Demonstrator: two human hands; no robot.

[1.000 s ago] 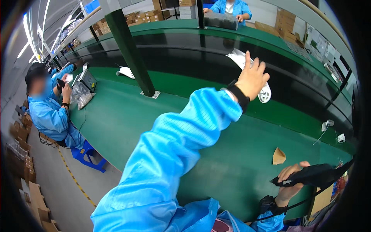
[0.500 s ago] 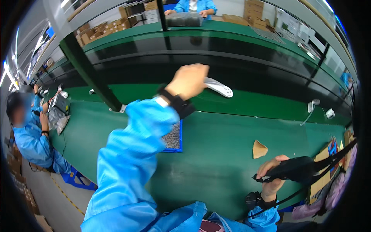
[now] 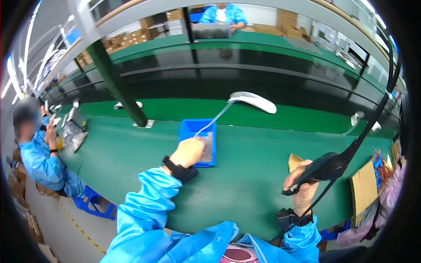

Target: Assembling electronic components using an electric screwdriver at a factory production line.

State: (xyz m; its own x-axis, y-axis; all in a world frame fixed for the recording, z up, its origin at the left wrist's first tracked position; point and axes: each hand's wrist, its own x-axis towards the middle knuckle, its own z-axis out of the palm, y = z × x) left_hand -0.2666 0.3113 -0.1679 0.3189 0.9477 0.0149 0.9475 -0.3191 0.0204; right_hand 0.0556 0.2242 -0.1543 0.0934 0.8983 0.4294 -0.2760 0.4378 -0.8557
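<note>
My left hand, its fingers curled, is over the blue tray of small metal pieces that look like screws. A thin pale cable runs from a white curved device down to the fingers. The hand hides the fingertips, so whether they pinch the cable or a small piece is unclear. On the right, my right hand wraps around a black corded tool that looks like an electric screwdriver. A torn piece of brown cardboard lies just beyond that hand.
A green post rises at the table's far edge, beside a dark conveyor belt. White parts lie far right, near an open carton. One co-worker sits at left; another is across the belt.
My left hand has drawn back from the white device to the blue tray. The pale cable between them now shows. My right hand still holds the tool, now tilted more steeply.
</note>
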